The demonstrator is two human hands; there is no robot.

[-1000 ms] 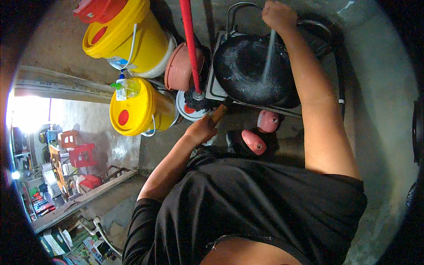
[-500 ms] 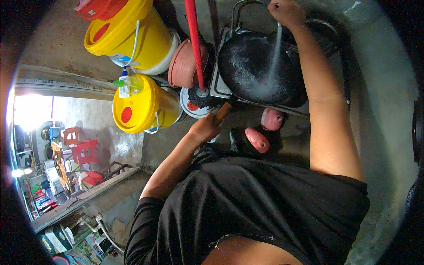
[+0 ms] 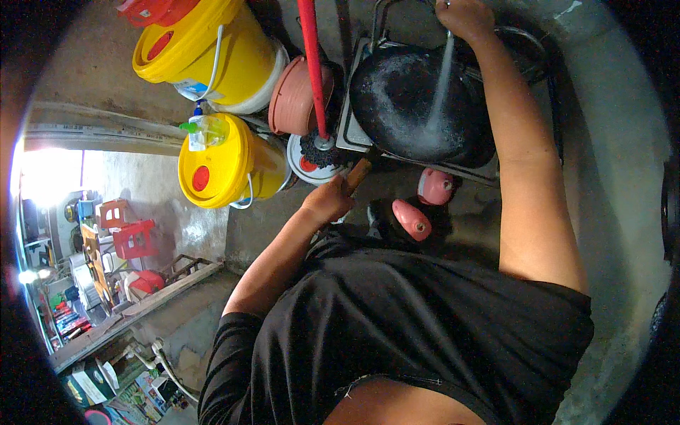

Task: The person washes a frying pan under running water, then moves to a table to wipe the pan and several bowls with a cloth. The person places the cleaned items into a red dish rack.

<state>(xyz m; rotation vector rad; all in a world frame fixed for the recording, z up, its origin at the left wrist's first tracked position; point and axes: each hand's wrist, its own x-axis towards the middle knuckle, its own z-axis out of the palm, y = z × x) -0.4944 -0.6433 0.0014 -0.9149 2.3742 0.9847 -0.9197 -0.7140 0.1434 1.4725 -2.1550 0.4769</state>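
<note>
A dark round wok lies with its hollow side up over a metal-edged stand. My left hand is closed around a wooden handle that points toward the wok's near left edge; where the two join is too dark to make out. Above the wok's far right side, my right hand is closed in a fist at the top of the view. A stream of water falls from just below that fist into the wok. Whatever the right fingers grip is hidden.
Left of the wok stand a red pole with a dark scrubby end, a pink basin, and yellow buckets. A pump bottle sits on the nearer bucket's lid. My feet in pink slippers are below the wok.
The right fist has shifted slightly right, and the water stream with it. The left hand keeps its grip on the wooden handle. The whole view has tilted a little.
</note>
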